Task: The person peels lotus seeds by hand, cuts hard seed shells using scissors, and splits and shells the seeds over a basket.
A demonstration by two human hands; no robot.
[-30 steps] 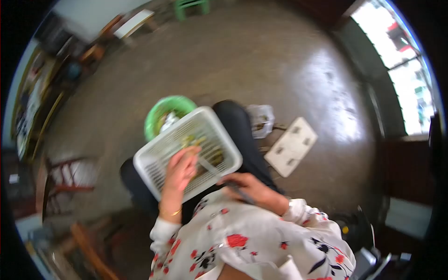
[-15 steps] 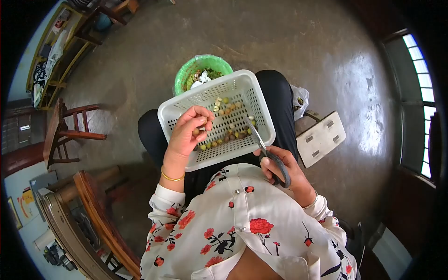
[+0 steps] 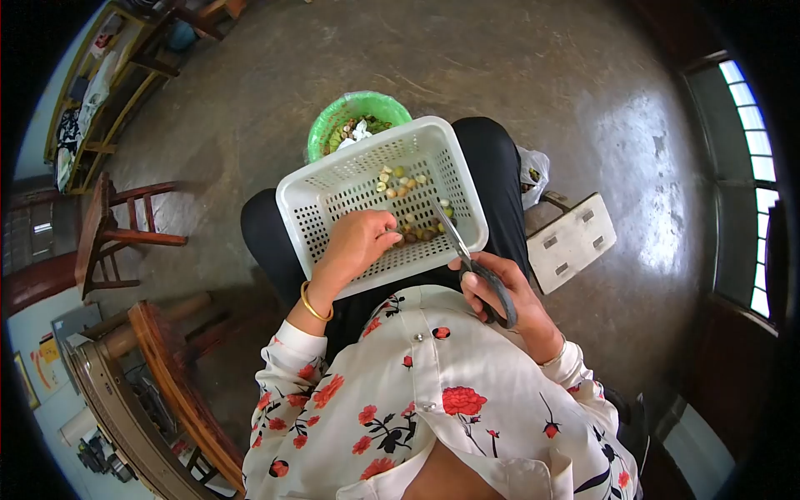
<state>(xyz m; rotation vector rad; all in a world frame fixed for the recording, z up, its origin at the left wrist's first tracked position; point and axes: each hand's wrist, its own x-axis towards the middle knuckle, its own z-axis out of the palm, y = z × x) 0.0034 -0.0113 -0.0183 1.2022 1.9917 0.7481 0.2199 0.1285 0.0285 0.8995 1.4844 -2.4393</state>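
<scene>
A white perforated plastic basket (image 3: pixel 364 157) rests across my thighs. Inside lie small round nut-like pieces: a pale yellow and tan group (image 3: pixel 402 191) towards the far side and a darker brown row (image 3: pixel 423 236) towards the near side. My left hand (image 3: pixel 360 242) reaches down into the basket beside the darker row. Its fingers are pinched together, and whatever is between them is hidden. In my right hand (image 3: pixel 508 287) is a pair of scissors (image 3: pixel 460 242) with black handles, the blades pointing over the basket's right side and looking nearly closed.
Just beyond the basket stands a green bucket (image 3: pixel 317 127) lined with clear plastic, holding scraps and white tissue. A white plastic bag (image 3: pixel 533 171) and a small pale stool (image 3: pixel 573 243) are by my right leg. Wooden chairs (image 3: pixel 98 233) are on the left.
My left hand has lowered from above the basket to the pieces inside it, and the piece seen at its fingertips no longer shows. My right hand and the scissors have barely moved.
</scene>
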